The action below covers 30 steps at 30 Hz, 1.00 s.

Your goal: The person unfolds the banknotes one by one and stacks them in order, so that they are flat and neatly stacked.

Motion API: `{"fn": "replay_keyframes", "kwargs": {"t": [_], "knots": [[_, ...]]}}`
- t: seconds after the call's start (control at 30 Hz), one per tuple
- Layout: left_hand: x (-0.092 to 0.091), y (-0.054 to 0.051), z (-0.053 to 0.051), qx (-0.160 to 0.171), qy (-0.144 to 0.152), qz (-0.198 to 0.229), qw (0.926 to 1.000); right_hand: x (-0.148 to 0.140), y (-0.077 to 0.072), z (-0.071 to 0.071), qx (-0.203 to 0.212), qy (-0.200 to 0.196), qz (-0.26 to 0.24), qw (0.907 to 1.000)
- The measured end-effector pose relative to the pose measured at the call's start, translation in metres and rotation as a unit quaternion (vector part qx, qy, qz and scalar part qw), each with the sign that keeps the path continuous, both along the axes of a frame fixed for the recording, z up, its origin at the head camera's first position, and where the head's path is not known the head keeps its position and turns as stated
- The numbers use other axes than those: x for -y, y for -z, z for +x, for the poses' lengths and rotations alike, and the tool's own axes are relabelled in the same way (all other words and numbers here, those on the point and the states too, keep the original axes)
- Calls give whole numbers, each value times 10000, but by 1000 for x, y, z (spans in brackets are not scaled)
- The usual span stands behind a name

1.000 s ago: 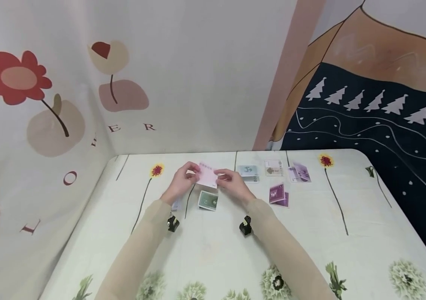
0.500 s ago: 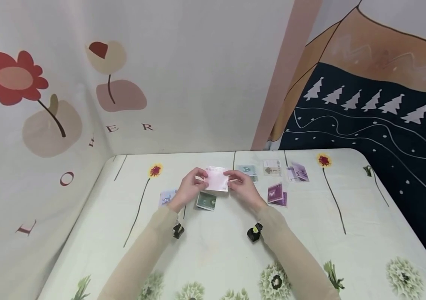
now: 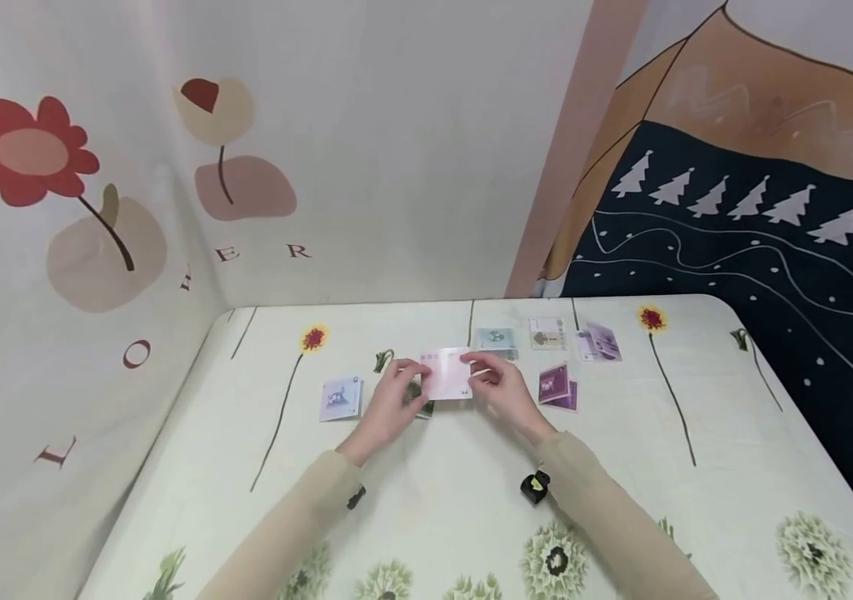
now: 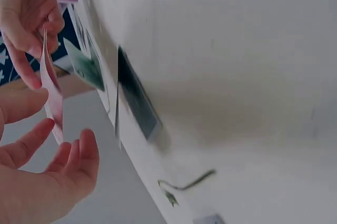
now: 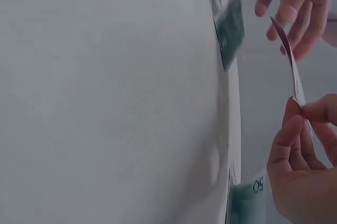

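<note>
Both hands hold a pale pink banknote [image 3: 447, 377] up off the table, its face turned toward the head camera. My left hand [image 3: 387, 398] has its fingertips at the note's left edge, with thumb and index finger near it in the left wrist view. At the opposite edge, my right hand [image 3: 507, 393] pinches the note between thumb and fingers, as the right wrist view shows. Seen edge-on there, the note bends slightly. Beneath the left hand stands a folded dark green banknote [image 4: 138, 98], mostly hidden in the head view.
A folded blue banknote [image 3: 341, 398] lies left of the hands. To the right are a teal note [image 3: 496, 338], a beige note [image 3: 548, 334], a pale purple pair [image 3: 600, 342] and a folded magenta note [image 3: 555, 383]. A flower-print cloth covers the table.
Both hands have moved right and nearer the body with the pink banknote, which now faces the head camera more squarely. The blue banknote has come into full view; the green one is now largely covered.
</note>
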State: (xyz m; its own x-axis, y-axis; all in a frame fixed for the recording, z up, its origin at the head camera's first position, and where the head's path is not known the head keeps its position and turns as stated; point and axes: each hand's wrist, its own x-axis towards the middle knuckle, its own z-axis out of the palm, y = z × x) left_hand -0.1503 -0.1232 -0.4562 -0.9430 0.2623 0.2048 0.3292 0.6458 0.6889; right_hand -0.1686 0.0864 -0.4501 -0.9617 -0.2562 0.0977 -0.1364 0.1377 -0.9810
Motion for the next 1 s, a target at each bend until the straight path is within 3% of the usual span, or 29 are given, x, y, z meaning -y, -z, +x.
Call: {"fn": "replay_keyframes", "kwargs": {"t": [0.13, 0.27, 0.4, 0.63, 0.83, 1.0], "knots": [[-5, 5, 11, -350, -6, -197, 9992, 2, -2, 8, 37, 29, -29, 10000], [-10, 11, 19, -376, -139, -114, 9991, 3, 12, 7, 77, -15, -118, 9999], [-16, 13, 21, -347, -147, 95, 9992, 5, 27, 7, 115, -71, -216, 9997], [-27, 8, 23, -490, 151, 483, 9975, 10, 33, 17, -71, -187, -284, 9994], [-34, 10, 27, -111, 109, 996, 9949, 11, 32, 22, 108, 26, -627, 9980], [-37, 10, 26, 364, 37, 1535, 9875, 10, 25, 26, 344, 1, -763, 9965]]}}
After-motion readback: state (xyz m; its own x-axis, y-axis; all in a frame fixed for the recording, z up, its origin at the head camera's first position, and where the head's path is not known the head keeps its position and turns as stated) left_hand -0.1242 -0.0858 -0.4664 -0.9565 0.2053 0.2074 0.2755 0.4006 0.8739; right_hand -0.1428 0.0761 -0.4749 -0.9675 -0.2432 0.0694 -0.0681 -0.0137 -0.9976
